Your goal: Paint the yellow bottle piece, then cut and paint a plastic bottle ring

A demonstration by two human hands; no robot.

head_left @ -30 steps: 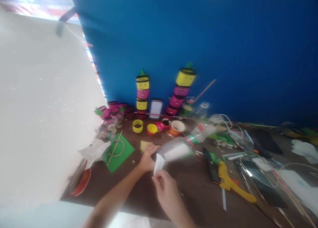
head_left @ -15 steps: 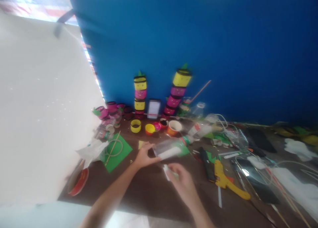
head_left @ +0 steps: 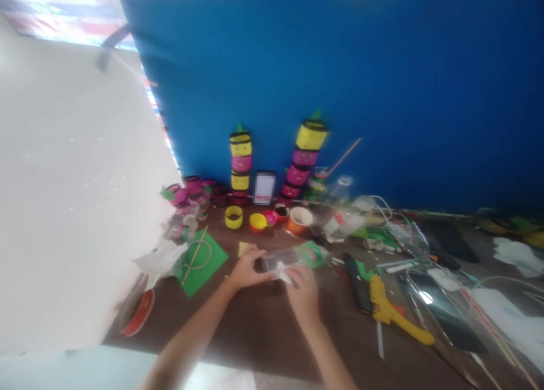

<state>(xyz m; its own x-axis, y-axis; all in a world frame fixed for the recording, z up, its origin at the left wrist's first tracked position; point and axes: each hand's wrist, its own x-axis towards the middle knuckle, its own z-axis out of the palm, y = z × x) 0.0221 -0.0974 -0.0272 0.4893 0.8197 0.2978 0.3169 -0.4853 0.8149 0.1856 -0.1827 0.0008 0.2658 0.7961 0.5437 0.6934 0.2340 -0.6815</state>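
Observation:
Above the brown table, my left hand (head_left: 247,270) is closed round the base end of a clear plastic bottle (head_left: 274,258). The bottle lies on its side, its blurred neck pointing right over a piece of green sheet (head_left: 312,257). Pinched in the fingers of my right hand (head_left: 304,292) is a crumpled white tissue (head_left: 281,271), pressed against the near side of the bottle. Just behind my left hand is a small yellow scrap (head_left: 243,248).
A yellow glue gun (head_left: 386,310) lies to the right, near a phone (head_left: 450,316) and cables. On the left are a green sheet (head_left: 212,259) and a red tape roll (head_left: 142,316). Behind stand a paper cup (head_left: 300,223), a yellow ring (head_left: 233,217) and two decorated stacks (head_left: 241,163) (head_left: 297,173).
My right hand has moved up and left, bringing the white tissue onto the bottle. My left hand has kept its hold, and the bottle's neck has come slightly lower.

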